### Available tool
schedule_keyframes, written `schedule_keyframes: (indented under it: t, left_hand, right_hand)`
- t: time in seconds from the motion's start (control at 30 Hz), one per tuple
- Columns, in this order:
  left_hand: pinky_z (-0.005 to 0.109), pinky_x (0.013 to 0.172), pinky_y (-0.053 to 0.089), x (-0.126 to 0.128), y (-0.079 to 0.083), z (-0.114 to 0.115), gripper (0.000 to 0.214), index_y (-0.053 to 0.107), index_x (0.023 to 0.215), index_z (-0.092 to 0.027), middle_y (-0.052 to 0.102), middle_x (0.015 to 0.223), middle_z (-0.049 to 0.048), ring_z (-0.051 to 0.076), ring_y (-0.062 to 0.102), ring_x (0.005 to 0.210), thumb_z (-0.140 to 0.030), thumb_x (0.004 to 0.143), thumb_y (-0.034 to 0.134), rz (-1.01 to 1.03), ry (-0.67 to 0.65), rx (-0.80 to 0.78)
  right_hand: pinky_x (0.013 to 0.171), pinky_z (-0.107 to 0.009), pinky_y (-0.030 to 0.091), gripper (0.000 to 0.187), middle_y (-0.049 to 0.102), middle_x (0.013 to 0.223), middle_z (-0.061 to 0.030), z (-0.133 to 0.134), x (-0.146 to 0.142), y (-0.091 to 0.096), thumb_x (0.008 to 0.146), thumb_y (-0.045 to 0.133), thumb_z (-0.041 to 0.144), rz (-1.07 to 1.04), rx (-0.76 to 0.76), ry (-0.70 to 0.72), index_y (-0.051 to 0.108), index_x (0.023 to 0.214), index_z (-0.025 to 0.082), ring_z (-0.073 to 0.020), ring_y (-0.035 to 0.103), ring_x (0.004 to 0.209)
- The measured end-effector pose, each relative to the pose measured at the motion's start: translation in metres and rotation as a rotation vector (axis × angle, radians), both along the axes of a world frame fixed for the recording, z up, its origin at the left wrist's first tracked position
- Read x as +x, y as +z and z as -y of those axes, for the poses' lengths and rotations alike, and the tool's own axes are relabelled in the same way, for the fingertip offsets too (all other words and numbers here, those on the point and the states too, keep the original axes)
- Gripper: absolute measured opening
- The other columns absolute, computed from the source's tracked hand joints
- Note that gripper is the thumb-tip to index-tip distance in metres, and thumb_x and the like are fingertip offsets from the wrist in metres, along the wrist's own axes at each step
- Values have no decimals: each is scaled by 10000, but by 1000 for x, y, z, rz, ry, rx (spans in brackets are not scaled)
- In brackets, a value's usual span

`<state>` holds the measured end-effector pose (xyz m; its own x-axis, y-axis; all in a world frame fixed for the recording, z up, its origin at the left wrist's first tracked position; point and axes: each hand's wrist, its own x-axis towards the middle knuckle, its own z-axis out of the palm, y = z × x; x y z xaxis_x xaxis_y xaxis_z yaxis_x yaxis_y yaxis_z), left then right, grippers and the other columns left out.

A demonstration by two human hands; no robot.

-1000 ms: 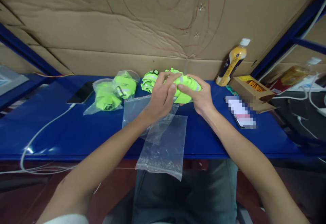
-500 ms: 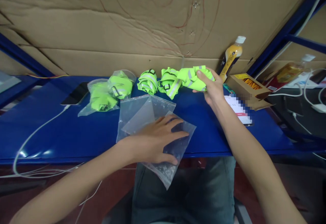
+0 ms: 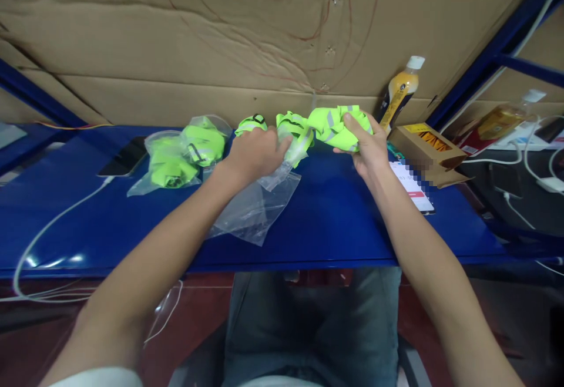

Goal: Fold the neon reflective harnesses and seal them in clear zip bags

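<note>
From the view's centre we find bagged bundles (image 3: pixel 171 164) at nine o'clock; flat bags (image 3: pixel 253 219) at seven; the left hand (image 3: pixel 253 155) at ten, closed, it seems, on a clear bag (image 3: pixel 277 178); and, at two, a lime bundle (image 3: pixel 328 128) clasped in the right hand (image 3: pixel 372 149). We judge the step as bagging; next calls for spreading the bag's mouth.
</note>
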<state>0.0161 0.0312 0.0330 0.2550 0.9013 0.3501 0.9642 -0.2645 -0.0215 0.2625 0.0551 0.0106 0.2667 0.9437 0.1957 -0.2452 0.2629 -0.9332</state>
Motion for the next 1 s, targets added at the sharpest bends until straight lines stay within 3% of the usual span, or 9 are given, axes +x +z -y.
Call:
schedule_keyframes:
  t: [0.07, 0.2, 0.3, 0.37, 0.47, 0.6, 0.73, 0.87, 1.0]
  left_hand:
    - [606, 843, 606, -1, -4, 7, 680, 757, 1213, -79, 762, 947, 253, 469, 761, 933, -691, 1103, 483, 103, -42, 14]
    - [729, 1092, 508, 2, -4, 48, 865, 630, 1485, -121, 669, 1370, 301, 558, 632, 1311, -769, 927, 764, 181, -277, 204]
    - [644, 1119, 513, 3, -6, 73, 547, 706, 1328, -159, 677, 1319, 237, 492, 607, 1319, -558, 970, 812, -84, -576, 240]
    - [568, 1043, 560, 3, -13, 78, 342, 745, 1200, -138, 699, 1195, 213, 455, 633, 1257, -434, 1028, 757, -290, -654, 203]
    - [534, 992, 579, 1, -27, 71, 347, 749, 1187, -80, 698, 1160, 229, 455, 648, 1221, -400, 1055, 725, -414, -573, 137]
    - [462, 920, 584, 1, -36, 55, 315, 721, 1264, -73, 713, 1146, 220, 403, 703, 1117, -315, 1063, 710, -341, -447, 50]
    - [410, 696, 531, 10, -35, 49, 210, 752, 1139, -86, 744, 1021, 198, 388, 761, 968, -258, 1064, 657, -249, -283, -59]
    - [400, 652, 505, 19, -29, 48, 227, 784, 1021, -145, 783, 960, 162, 365, 786, 896, -170, 1041, 559, -228, -231, -141]
    - [420, 668, 530, 18, -25, 49, 246, 784, 1035, -122, 781, 975, 179, 386, 789, 938, -157, 1026, 540, -215, -214, -86]
  right_hand:
    - [766, -557, 751, 813, 824, 1146, -58, 0, 0, 0, 540, 1050, 662, 8, 5, 12, 739, 1186, 279, -337, 822, 1021]
    - [807, -585, 745, 769, 820, 1151, -61, -5, 5, -3, 566, 1045, 641, 1, 13, 9, 738, 1170, 277, -349, 822, 1048]
    - [864, -597, 737, 808, 812, 1184, -72, -10, 10, -7, 584, 1034, 667, 18, 13, -1, 724, 1213, 268, -368, 808, 1129]
    - [894, -591, 731, 826, 808, 1197, -82, -12, 11, -9, 608, 1022, 690, 44, 15, -3, 721, 1243, 255, -383, 789, 1193]
    - [880, -573, 732, 772, 809, 1189, -76, -12, 11, -10, 624, 1015, 688, 69, 18, -10, 745, 1213, 267, -392, 782, 1227]
    - [831, -598, 744, 746, 820, 1161, -58, -9, 8, -9, 572, 1034, 671, 37, 25, -19, 763, 1153, 289, -385, 797, 1182]
    - [857, -624, 737, 750, 819, 1179, -63, -9, 8, -8, 565, 1032, 674, 38, 30, -15, 765, 1145, 282, -395, 784, 1218]
    - [832, -652, 734, 784, 819, 1123, -54, -10, 8, -7, 504, 1052, 680, 15, 23, -25, 761, 1119, 292, -399, 799, 1153]
    - [860, -601, 730, 757, 809, 1090, -44, -8, 7, -3, 528, 1056, 627, -17, 28, 3, 761, 1133, 280, -367, 810, 1116]
